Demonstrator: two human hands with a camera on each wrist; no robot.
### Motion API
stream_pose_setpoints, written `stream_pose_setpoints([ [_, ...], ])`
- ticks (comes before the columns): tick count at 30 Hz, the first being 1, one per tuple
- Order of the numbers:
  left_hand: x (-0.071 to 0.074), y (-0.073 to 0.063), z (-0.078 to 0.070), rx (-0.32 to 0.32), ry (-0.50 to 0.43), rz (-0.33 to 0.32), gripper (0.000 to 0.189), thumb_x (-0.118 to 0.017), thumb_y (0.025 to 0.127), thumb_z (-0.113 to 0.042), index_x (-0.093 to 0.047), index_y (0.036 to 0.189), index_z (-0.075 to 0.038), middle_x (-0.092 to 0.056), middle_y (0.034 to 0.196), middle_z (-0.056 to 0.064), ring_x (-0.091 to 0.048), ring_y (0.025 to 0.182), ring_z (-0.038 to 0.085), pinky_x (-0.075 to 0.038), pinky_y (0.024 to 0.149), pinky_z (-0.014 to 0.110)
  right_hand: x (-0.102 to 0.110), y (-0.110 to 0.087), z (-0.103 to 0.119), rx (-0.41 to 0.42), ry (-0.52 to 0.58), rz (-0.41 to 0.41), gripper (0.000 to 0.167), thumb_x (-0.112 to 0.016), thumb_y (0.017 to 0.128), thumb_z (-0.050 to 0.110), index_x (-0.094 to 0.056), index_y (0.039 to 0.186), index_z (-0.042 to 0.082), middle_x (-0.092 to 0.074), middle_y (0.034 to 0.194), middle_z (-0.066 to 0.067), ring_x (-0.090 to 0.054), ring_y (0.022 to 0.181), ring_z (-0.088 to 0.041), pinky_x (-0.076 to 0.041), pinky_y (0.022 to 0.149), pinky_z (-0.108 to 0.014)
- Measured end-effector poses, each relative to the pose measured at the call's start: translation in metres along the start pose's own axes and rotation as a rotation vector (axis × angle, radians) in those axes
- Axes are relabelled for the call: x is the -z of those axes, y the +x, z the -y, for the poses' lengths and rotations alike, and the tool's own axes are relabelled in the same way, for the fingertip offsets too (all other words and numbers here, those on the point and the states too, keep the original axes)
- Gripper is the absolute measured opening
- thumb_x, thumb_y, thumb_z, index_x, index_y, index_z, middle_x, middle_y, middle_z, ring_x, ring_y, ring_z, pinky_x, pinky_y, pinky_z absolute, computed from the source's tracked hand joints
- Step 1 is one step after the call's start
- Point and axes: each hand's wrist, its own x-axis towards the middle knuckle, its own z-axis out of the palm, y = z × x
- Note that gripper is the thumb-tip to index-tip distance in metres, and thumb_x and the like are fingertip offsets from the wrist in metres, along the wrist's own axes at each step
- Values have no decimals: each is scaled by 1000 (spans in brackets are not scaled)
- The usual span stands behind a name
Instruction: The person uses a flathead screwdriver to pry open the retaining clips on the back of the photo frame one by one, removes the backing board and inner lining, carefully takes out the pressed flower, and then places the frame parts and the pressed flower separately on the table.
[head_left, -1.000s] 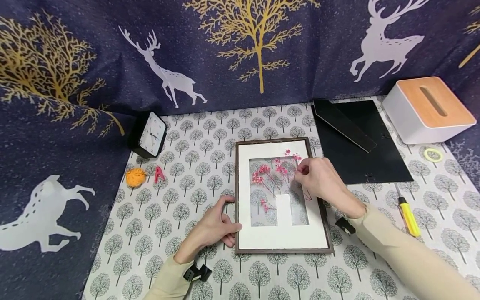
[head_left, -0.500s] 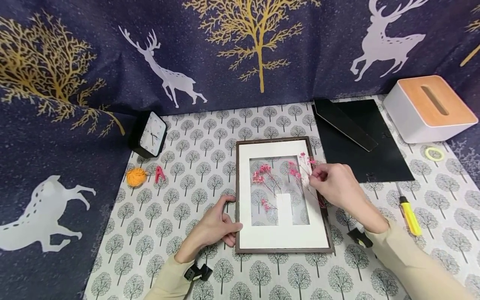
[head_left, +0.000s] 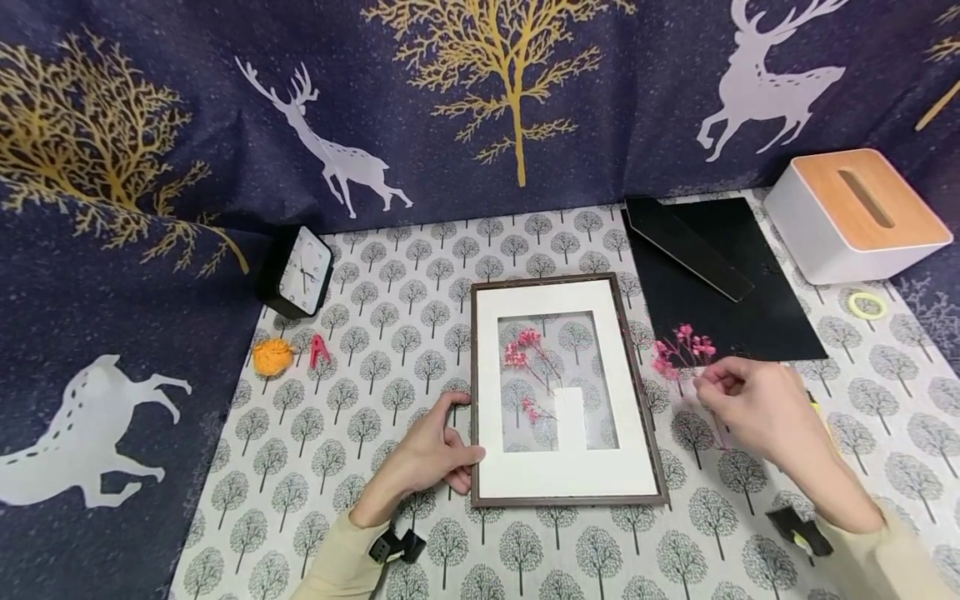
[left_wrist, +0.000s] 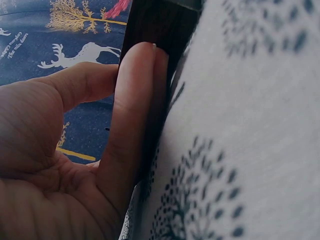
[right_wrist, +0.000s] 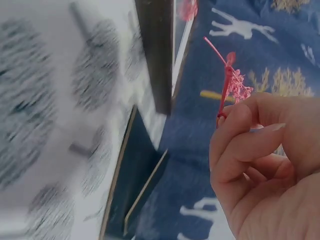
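A brown picture frame (head_left: 568, 502) with a white mat lies at the middle of the table. Against its left edge rests my left hand (head_left: 427, 450), the thumb and index finger touching the frame's side; the left wrist view shows a finger (left_wrist: 132, 95) along the dark edge. My right hand (head_left: 761, 412) pinches a pink flower sprig (head_left: 684, 350) by its stem, held to the right of the frame. In the right wrist view the sprig (right_wrist: 227, 82) sticks out past the fingertips. Other pink flowers (head_left: 523, 343) lie inside the mat's opening, near a white rectangular piece (head_left: 568, 417).
Behind my right hand lies a black backing board (head_left: 780, 308) with its stand. A tissue box (head_left: 855, 225), a yellow tape ring (head_left: 867, 307) and a partly hidden yellow-handled tool are at right. At left sit a clock (head_left: 303, 271), orange yarn (head_left: 272, 357) and a red letter A (head_left: 318, 349).
My right hand has lifted the pink flower sprig out over the frame's right edge and carried it rightward, clear of the frame. The left hand stays at the frame's left edge.
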Motion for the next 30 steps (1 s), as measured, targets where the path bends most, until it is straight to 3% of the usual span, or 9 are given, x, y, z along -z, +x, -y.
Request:
stream_pose_setpoints([
  [8, 0, 1, 2, -2, -6, -1, 88, -82, 94, -5, -32, 166, -13, -69, 75, 11, -70, 53, 19, -72, 57, 42, 8, -16, -43, -65, -57, -7, 13, -76, 95, 19, -79, 88, 9, -72, 70, 5, -49, 60, 2, -40, 55, -19],
  [14, 0, 0, 0, -2, -6, 1, 88, -82, 94, -5, -32, 166, -14, -69, 75, 11, -70, 53, 19, -71, 57, 42, 7, -21, -68, -110, -78, 38, 13, -74, 95, 18, -77, 85, 11, -74, 72, 1, -56, 66, -10, -41, 59, -22],
  [19, 0, -1, -1, -8, -5, -1, 88, -82, 94, -5, -32, 166, -14, -69, 76, 11, -70, 53, 19, -71, 56, 42, 5, -18, -80, -105, -89, 51, 13, -75, 95, 19, -77, 85, 10, -74, 73, 0, -57, 68, -12, -41, 58, -24],
  [30, 1, -2, -2, -13, 0, 2, 89, -82, 94, -6, -31, 166, -13, -69, 77, 12, -70, 53, 19, -71, 56, 42, 10, -18, -97, -158, -62, 135, 23, -70, 102, 25, -77, 99, 3, -73, 67, 6, -55, 59, -4, -40, 57, -22],
])
